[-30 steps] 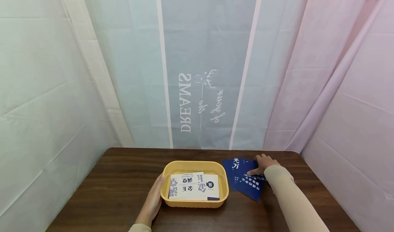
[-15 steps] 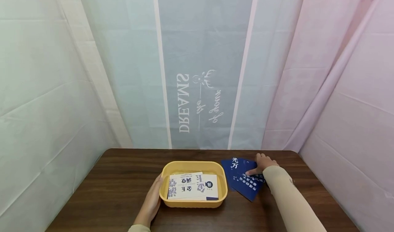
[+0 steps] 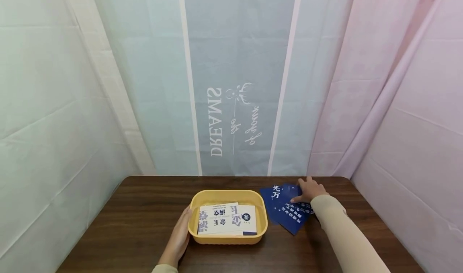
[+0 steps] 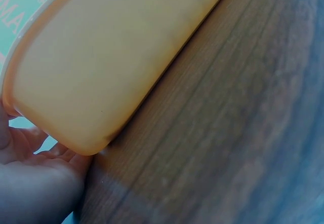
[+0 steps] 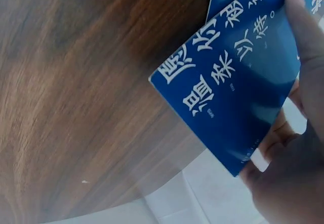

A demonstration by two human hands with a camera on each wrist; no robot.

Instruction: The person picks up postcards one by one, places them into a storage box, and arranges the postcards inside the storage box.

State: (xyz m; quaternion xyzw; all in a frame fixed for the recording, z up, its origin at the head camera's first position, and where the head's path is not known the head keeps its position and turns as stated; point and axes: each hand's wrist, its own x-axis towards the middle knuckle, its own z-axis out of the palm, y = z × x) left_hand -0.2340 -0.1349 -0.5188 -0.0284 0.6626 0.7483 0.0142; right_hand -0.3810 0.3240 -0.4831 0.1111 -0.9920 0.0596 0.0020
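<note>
In the head view, white printed cards point(image 3: 224, 220) are contained in the yellow basket point(image 3: 228, 240); the left hand point(image 3: 178, 233) is laid, fingers relaxed, against its left wall. Blue cards point(image 3: 285, 210) are fanned on the table point(image 3: 152, 212), right of the basket. In the left wrist view, the basket's outer wall is touched. In the right wrist view, one blue card is pinched by the right hand point(image 5: 291, 148).

The top blue card point(image 3: 288, 210) turned a little, so its 6 o'clock corner slid toward 9 o'clock. The right hand point(image 3: 312, 191) moved its fingers up toward 12 o'clock.
</note>
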